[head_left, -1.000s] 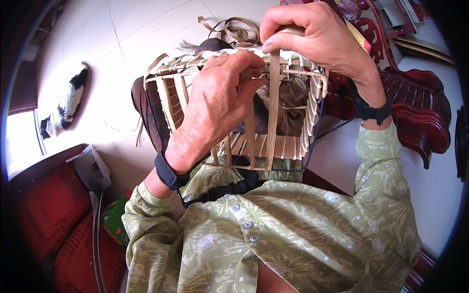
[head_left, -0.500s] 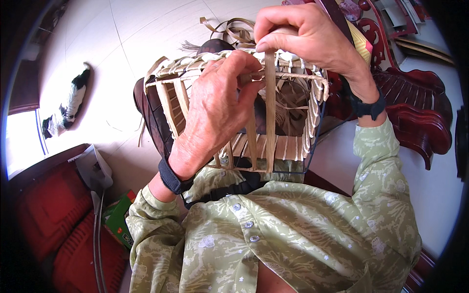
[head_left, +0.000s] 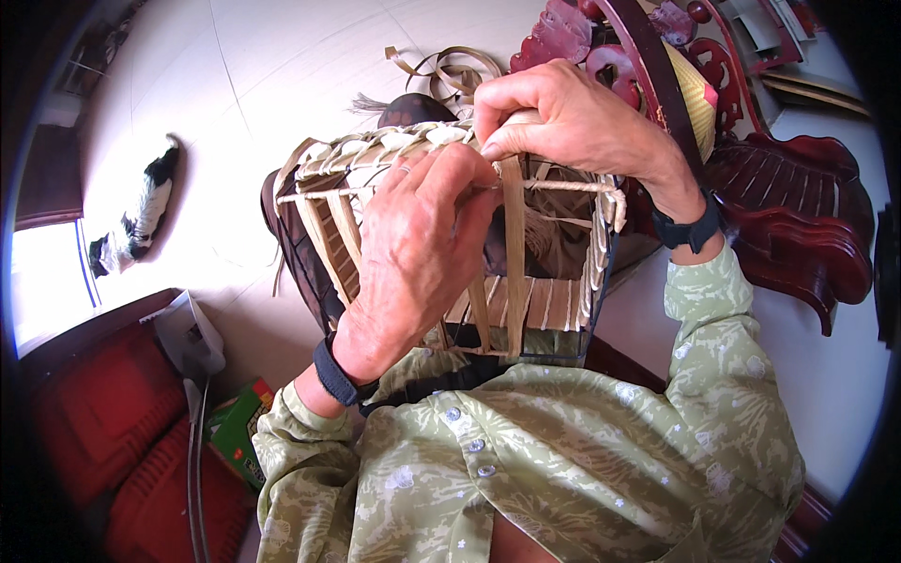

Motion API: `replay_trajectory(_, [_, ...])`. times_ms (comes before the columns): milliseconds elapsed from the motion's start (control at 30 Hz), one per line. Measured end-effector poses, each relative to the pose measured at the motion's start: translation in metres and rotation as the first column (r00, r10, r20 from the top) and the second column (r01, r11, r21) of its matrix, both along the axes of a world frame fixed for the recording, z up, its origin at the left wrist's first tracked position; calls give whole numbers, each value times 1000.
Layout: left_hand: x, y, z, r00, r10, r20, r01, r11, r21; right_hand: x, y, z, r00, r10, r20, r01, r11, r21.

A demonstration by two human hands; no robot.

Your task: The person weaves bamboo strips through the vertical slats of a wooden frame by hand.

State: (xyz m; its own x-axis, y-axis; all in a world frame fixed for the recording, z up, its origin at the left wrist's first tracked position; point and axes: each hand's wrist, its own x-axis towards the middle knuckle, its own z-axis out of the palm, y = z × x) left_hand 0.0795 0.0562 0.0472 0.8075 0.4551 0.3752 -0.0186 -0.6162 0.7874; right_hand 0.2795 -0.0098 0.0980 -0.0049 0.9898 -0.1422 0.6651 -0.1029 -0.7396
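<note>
Handling a tan basket [head_left: 544, 302] with both hands, mid-scene, right in front of the body. Built of dark wire and tan slats, with a pale plaited rim [head_left: 389, 144] on the far side and a wrapped bar [head_left: 568, 186] just nearer than that.

Pinching a flat tan strip [head_left: 514, 253] in the right hand [head_left: 572, 117], thumb against curled fingers, practically no gap, grip at the strip's far end by the rim. Running near from there, across the bar, down to the basket's near edge.

Reaching over the basket's far side with the left hand [head_left: 413, 239], just left of the strip, fingers bent and drawn in toward the thumb. Can't tell what's between those fingertips; hidden from this angle.

Wearing black bands on both wrists, plus a green patterned shirt [head_left: 554, 450].

Around: loose tan loops [head_left: 460, 70] beyond the basket, black-and-white cat [head_left: 145, 211] on the floor [head_left: 291, 66] far left, green box [head_left: 236, 432] near left, carved dark-red chair [head_left: 798, 230] at right.
</note>
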Motion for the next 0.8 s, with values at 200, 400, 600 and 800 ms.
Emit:
replay_trajectory(200, [9, 3, -8, 1000, -17, -4, 17, 1000, 22, 10, 3, -8, 977, 126, 174, -133, 991, 31])
replay_trajectory(400, [16, 6, -11, 992, -50, 113, 44, 997, 57, 16, -1, -19, 980, 83, 183, -86, 996, 8])
replay_trajectory(600, [22, 10, -6, 1000, -2, 5, 1, 994, 113, 12, 16, -7, 990, 49, 135, -31, 990, -139])
replay_trajectory(800, [33, 14, -18, 978, -71, 195, 48, 992, 118, -1, 13, 7, 985, -51, 165, 88, 969, -229])
